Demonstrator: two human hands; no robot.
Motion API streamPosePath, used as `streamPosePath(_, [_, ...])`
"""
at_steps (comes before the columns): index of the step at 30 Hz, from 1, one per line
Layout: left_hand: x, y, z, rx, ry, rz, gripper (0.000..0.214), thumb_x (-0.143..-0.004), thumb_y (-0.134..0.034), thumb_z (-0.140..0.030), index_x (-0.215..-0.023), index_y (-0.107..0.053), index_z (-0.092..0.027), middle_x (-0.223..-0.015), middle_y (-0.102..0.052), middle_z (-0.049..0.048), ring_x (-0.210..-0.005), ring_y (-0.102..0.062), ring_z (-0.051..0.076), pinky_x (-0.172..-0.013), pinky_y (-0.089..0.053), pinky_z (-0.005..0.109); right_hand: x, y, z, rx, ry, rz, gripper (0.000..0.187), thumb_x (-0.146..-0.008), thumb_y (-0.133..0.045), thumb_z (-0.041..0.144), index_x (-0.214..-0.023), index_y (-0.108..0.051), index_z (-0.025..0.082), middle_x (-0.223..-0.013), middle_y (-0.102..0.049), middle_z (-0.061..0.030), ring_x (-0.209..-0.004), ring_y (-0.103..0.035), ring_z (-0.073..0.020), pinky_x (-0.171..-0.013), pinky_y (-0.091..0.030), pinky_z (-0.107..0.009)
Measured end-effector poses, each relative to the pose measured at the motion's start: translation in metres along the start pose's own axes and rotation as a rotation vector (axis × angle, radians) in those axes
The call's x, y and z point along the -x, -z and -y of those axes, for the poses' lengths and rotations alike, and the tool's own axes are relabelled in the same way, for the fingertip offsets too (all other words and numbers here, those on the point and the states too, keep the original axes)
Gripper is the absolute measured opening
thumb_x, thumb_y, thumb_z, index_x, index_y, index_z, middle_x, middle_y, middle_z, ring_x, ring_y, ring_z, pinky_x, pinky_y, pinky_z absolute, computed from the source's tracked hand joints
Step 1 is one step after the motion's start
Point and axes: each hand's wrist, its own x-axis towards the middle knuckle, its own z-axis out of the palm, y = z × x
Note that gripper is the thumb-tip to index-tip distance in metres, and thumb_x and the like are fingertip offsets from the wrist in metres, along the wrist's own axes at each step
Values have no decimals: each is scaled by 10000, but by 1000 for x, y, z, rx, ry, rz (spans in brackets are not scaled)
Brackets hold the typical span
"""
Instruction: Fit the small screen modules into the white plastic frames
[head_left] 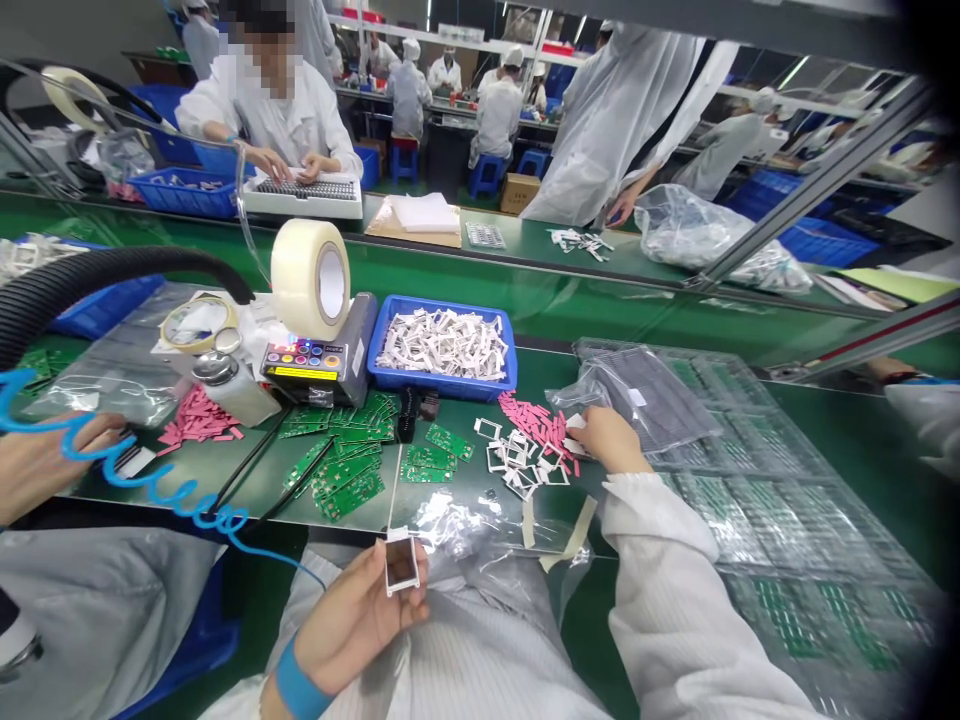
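Observation:
My left hand, with a blue band at the wrist, holds a small white rectangular frame between thumb and fingers, low above my lap. Out on the bench, my right hand pinches a small white piece in its fingertips, next to a clear plastic bag. Just left of that hand lie a heap of pink strips and scattered white frames. Green circuit boards are spread loosely farther left on the green bench mat.
A blue tray full of white frames stands behind the boards, beside a tape roll on a dispenser. A co-worker's hand lies at the left under a blue coiled cord. Clear trays of green boards are stacked at the right.

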Motion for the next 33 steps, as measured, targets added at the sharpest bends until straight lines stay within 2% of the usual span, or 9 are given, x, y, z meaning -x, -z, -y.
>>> streamPosePath(5, [0, -1, -5, 47, -64, 16, 330, -745, -652, -437, -894, -689, -145, -819, -653, 39, -703, -576, 124, -729, -464, 318, 20, 13, -1, -229, 159, -214, 111, -786, -612, 255, -799, -611, 146, -739, -644, -52, -694, -601, -184, -669, -484, -341])
streamPosePath(9, [-4, -13, -11, 103, -99, 112, 355, -727, -659, -463, -894, -698, -153, -1058, -675, 97, -975, -604, 215, -886, -436, 383, 81, 21, 37, -492, 420, -345, 153, -830, -543, 332, -862, -598, 193, -813, -679, -43, -714, -629, -171, -650, -501, -299])
streamPosePath(10, [-5, -17, -12, 117, -106, 144, 362, -715, -668, -468, -893, -701, -154, -1128, -660, 108, -1040, -587, 235, -920, -420, 395, 100, 23, 51, -568, 526, -367, 128, -837, -541, 325, -834, -599, 211, -838, -688, -33, -757, -638, -168, -662, -508, -290])
streamPosePath(13, [-8, -28, -14, 154, -155, 201, 370, -684, -695, -470, -876, -711, -154, -1145, -667, 104, -1113, -560, 254, -983, -380, 410, 152, 25, 93, -764, 1141, -471, 102, -803, -583, 140, -828, -619, 232, -863, -718, -17, -732, -615, -155, -655, -500, -297])
streamPosePath(15, [-7, -31, -14, 175, -230, 195, 351, -675, -711, -450, -861, -717, -153, -1022, -714, 72, -1045, -595, 223, -988, -382, 396, 173, 25, 114, -734, 1344, -571, 186, -772, -603, 80, -873, -632, 233, -896, -727, -22, -669, -552, -147, -591, -472, -289])
streamPosePath(19, [0, -27, -16, 171, -364, 151, 320, -677, -730, -395, -890, -724, -156, -916, -737, 38, -916, -630, 170, -908, -439, 320, 183, 26, 136, -712, 1352, -575, 164, -786, -598, 95, -855, -647, 235, -910, -721, -25, -672, -496, -152, -588, -449, -293])
streamPosePath(23, [9, -26, -20, 72, -425, 128, 322, -681, -710, -440, -806, -735, -144, -934, -720, 62, -949, -619, 199, -926, -429, 337, 173, 36, 141, -861, 1313, -15, 121, -835, -593, 322, -896, -653, 238, -1112, -640, -58, -989, -567, -201, -826, -487, -371])
streamPosePath(25, [13, -27, -22, -10, -443, 130, 343, -640, -726, -474, -755, -733, -151, -879, -707, 62, -942, -612, 220, -942, -414, 377, 172, 40, 144, -911, 1244, 126, 209, -857, -555, 355, -1003, -648, 237, -1158, -616, -75, -1071, -563, -210, -874, -482, -386])
streamPosePath(33, [17, -29, -21, -186, -521, 66, 409, -590, -726, -545, -742, -720, -165, -783, -617, 38, -814, -581, 198, -826, -440, 341, 192, 18, 159, -944, 1140, -148, 181, -844, -562, 213, -941, -710, 253, -916, -732, -39, -853, -678, -198, -751, -541, -365])
